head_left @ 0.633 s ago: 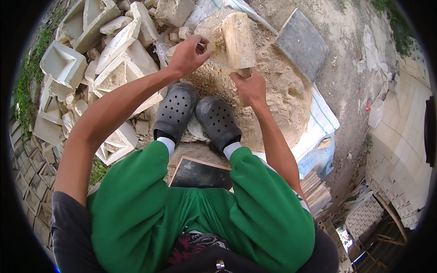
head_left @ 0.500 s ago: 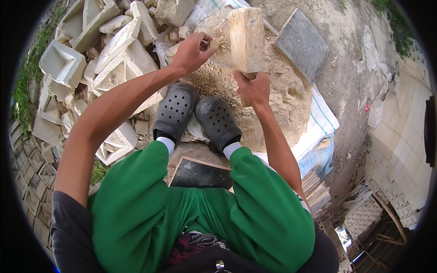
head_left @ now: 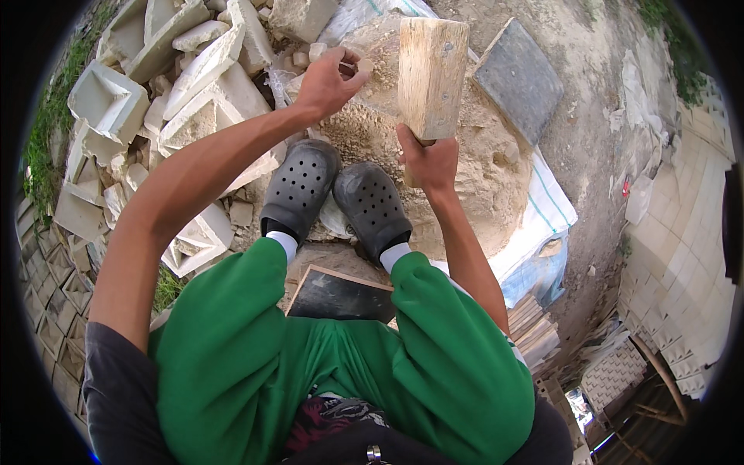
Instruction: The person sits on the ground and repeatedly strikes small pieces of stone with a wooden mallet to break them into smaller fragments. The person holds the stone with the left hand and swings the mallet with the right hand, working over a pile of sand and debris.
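The right hand (head_left: 428,159) has its grip tight on the bottom of a wooden block (head_left: 431,76) held up over the sand pile (head_left: 496,167), while the left hand (head_left: 325,77) pinches a small stone (head_left: 364,65) beside it.

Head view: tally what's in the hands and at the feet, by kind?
Wooden block, held by the right hand: 1
Small stone piece, pinched in the left hand: 1
Black clogs: 2
Dark flat slabs: 2
Total: 6
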Demonstrator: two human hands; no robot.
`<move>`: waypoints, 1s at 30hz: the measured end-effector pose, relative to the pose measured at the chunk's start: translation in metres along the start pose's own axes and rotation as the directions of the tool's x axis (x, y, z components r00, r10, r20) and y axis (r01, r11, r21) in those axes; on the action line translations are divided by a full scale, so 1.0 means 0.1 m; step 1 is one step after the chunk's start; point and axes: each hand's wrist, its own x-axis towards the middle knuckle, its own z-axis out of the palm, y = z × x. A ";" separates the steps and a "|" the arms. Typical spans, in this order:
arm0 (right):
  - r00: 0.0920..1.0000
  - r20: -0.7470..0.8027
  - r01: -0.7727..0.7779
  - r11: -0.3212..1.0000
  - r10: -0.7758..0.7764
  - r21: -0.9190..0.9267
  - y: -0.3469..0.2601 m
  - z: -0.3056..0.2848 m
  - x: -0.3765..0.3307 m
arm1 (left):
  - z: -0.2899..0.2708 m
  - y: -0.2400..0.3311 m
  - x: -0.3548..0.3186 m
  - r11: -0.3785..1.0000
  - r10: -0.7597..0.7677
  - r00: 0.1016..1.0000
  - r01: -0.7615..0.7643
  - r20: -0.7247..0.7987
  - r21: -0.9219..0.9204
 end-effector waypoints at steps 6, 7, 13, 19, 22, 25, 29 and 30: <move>0.998 -0.060 -0.039 0.977 0.026 -0.210 0.14 0.14 0.06 | -0.03 -0.03 0.03 0.999 -0.008 0.992 0.012 -0.127 0.031; 0.998 -0.058 -0.038 0.980 0.027 -0.195 0.11 0.13 0.06 | -0.03 -0.04 0.03 0.999 -0.021 0.993 0.025 -0.113 0.028; 0.998 0.003 0.056 0.987 -0.057 -0.153 -0.02 0.02 0.02 | -0.04 -0.12 0.03 1.000 -0.001 0.996 0.004 -0.092 0.025; 0.993 -0.003 -0.117 0.971 0.119 -0.206 0.03 0.12 0.11 | -0.04 -0.14 0.04 1.000 0.006 0.997 -0.004 -0.073 0.029; 0.998 -0.011 -0.069 0.983 0.068 -0.171 -0.06 0.04 0.01 | -0.06 -0.15 0.03 1.000 -0.013 0.998 0.014 -0.063 0.014; 0.997 -0.003 0.074 0.987 -0.075 -0.142 0.07 0.04 -0.04 | -0.06 -0.14 0.03 1.000 -0.011 0.999 0.011 -0.050 0.000; 0.996 0.053 -0.054 0.973 0.067 -0.223 -0.03 0.08 -0.04 | -0.05 -0.16 0.01 0.999 -0.027 0.996 0.025 -0.090 -0.020; 0.987 0.060 -0.129 0.953 0.151 -0.274 -0.09 0.08 -0.03 | -0.06 -0.17 -0.01 0.999 -0.042 0.994 0.039 -0.099 -0.032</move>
